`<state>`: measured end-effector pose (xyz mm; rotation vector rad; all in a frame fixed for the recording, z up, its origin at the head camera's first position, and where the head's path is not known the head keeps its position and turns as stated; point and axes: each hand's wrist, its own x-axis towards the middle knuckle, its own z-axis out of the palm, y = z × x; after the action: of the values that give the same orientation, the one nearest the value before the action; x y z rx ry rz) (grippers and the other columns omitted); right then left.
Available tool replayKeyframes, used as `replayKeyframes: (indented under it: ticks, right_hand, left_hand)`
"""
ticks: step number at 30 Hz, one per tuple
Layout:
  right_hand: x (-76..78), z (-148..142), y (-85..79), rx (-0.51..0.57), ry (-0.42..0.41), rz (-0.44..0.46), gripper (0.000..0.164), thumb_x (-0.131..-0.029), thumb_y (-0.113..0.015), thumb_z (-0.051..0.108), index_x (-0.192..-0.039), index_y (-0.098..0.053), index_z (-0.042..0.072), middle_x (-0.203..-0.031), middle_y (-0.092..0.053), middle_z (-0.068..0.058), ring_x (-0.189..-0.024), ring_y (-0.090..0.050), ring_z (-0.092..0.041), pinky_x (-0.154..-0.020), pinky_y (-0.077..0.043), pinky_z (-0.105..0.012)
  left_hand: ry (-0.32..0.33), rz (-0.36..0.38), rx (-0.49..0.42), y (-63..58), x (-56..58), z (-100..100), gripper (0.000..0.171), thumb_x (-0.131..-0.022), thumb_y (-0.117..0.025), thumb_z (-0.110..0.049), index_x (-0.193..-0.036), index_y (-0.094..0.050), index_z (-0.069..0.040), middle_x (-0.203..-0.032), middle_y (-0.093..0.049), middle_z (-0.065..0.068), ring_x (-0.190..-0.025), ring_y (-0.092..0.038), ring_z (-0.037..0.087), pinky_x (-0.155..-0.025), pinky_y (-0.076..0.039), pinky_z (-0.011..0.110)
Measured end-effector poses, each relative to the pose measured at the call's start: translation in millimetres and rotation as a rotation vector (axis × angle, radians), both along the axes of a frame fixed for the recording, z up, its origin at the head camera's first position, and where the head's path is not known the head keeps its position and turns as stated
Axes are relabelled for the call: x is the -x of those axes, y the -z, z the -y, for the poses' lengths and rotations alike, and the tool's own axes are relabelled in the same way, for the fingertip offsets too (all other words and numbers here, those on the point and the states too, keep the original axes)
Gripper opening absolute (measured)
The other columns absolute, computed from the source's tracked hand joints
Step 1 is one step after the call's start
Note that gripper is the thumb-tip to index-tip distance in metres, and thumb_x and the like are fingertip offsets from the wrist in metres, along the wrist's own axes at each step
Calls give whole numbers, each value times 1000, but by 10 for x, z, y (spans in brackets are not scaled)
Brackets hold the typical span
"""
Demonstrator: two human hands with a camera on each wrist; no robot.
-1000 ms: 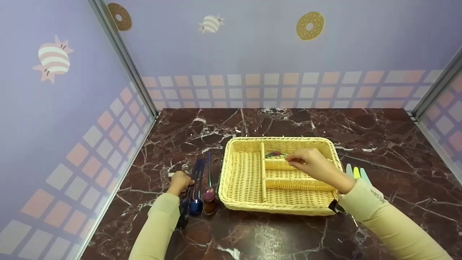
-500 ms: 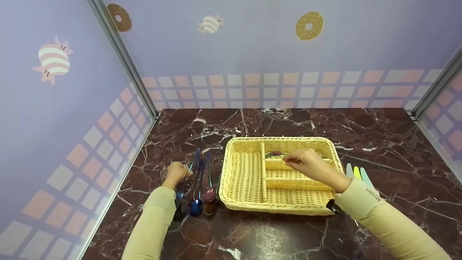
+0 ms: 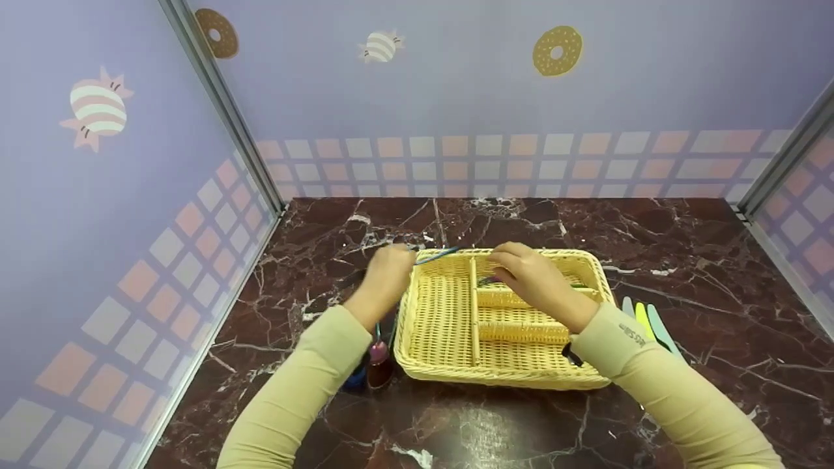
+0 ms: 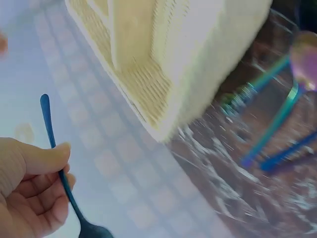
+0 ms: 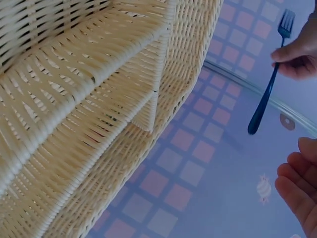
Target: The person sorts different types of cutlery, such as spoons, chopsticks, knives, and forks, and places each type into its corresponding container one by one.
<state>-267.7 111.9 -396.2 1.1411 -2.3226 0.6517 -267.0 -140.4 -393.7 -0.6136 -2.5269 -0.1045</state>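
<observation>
My left hand (image 3: 389, 268) pinches a dark blue fork (image 3: 436, 256) by its handle above the left back rim of a yellow woven basket (image 3: 498, 376). In the right wrist view the fork (image 5: 265, 99) shows its tines up and its handle end down. My right hand (image 3: 533, 277) hovers over the basket's back right compartments; its loosely bent fingers (image 5: 297, 186) hold nothing. The two hands are apart, with the fork's handle end pointing toward the right one. Dark, shiny cutlery (image 3: 487, 281) lies in the back compartment, partly hidden.
Left of the basket, spoons with a purple one (image 3: 378, 352) and a blue one (image 3: 356, 378) lie on the dark marbled table (image 3: 482, 430), partly behind my left forearm. Light green and yellow handles (image 3: 642, 319) lie to the basket's right. Patterned walls (image 3: 417, 98) enclose the table.
My left hand has lifted the fork from the cutlery at left and carried it right and back, over the basket's edge. My right hand has shifted slightly left and back.
</observation>
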Motion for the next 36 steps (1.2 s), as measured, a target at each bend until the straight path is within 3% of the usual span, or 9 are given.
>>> replayKeyframes:
  ticks: [2,4,13,24,32,36]
  right_hand:
    - [10,34,6,-16,-10,-49,20,-78,-66,-1,-98,-65,-2,-97,-63,-13,-91,-59,-27,-79,-50,-35]
    - [22,60,21,-32,-28,-102,20,-76,-68,-2,-96,-65,-3,-96,-63,-13,-89,-59,-27,-78,-51,-34]
    - [17,77,63,-58,-47,-153,18,-72,-69,-4,-89,-65,-5,-89,-63,-13,-81,-58,-26,-71,-51,-33]
    - [27,75,88,-100,-23,-247,7,-73,-70,-1,-77,-64,-2,-77,-60,-9,-71,-56,-24,-64,-49,-30]
    - [83,68,88,-179,23,-377,8,-74,-69,4,-73,-62,0,-73,-55,-9,-65,-48,-22,-58,-42,-28]
    - [146,1,85,-156,22,-387,5,-74,-66,1,-75,-62,-2,-73,-54,-9,-67,-48,-23,-60,-43,-29]
  left_hand:
    - [53,-141,97,23,-44,-135,14,-63,-61,8,-58,-60,-5,-59,-56,8,-55,-56,25,-51,-45,34]
    - [82,-206,167,35,-94,-248,16,-64,-61,7,-58,-60,-7,-60,-55,5,-56,-54,21,-53,-44,30]
    - [82,-288,378,-25,-230,-535,5,-75,-60,-9,-74,-64,-13,-74,-58,0,-68,-53,15,-62,-40,26]
    - [100,-430,401,-18,-230,-589,8,-76,-60,-12,-69,-63,-15,-70,-54,-2,-63,-50,13,-60,-38,24]
    - [87,-463,388,-7,-222,-626,8,-80,-56,-12,-75,-62,-15,-74,-54,-2,-67,-49,13,-62,-38,22]
    - [111,-471,314,-22,-256,-614,8,-80,-55,-8,-85,-61,-11,-76,-54,0,-70,-50,15,-64,-39,24]
